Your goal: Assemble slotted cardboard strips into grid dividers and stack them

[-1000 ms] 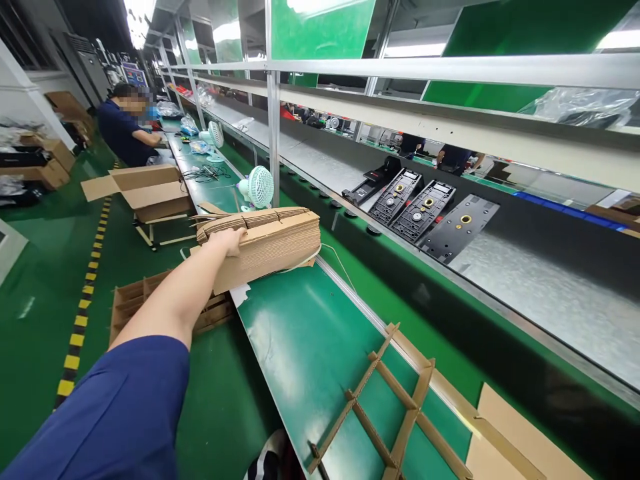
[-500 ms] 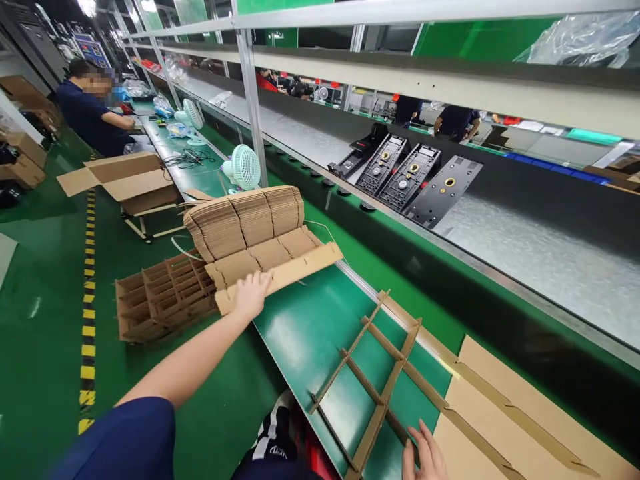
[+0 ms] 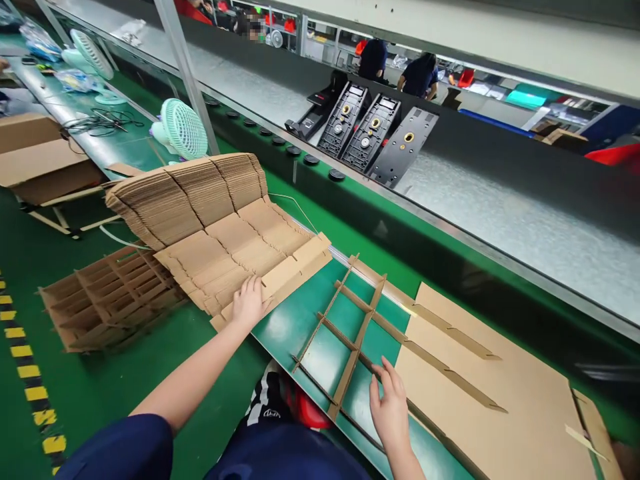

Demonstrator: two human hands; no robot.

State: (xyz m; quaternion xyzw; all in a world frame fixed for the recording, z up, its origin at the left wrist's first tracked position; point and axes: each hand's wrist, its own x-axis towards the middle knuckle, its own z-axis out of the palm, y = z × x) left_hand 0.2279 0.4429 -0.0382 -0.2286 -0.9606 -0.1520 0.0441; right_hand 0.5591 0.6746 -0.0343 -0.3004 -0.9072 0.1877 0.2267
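Note:
My left hand (image 3: 247, 303) is closed over the near end of a slotted cardboard strip (image 3: 295, 263), at the front of a spread of overlapping strips. Behind it, a thick stack of cardboard strips (image 3: 200, 193) leans back in a curved row. My right hand (image 3: 390, 403), fingers apart and slightly curled, holds nothing. It hovers beside a partly assembled cardboard divider grid (image 3: 353, 360) on the green table (image 3: 290, 320). Long strips of the grid reach right over a flat cardboard sheet (image 3: 480, 373). What lies under my left fingertips is partly hidden.
On the floor at left sits an assembled cardboard divider (image 3: 115, 293). A mint fan (image 3: 183, 130) and an open carton (image 3: 45, 160) stand farther back. Several black parts (image 3: 373, 133) lie on the conveyor (image 3: 500, 207) behind the table. Co-workers (image 3: 419, 75) are beyond it.
The view has swung right and closer. More of the strips show fanned out, and another strip shows under the front one. My right hand has come farther into view, still empty.

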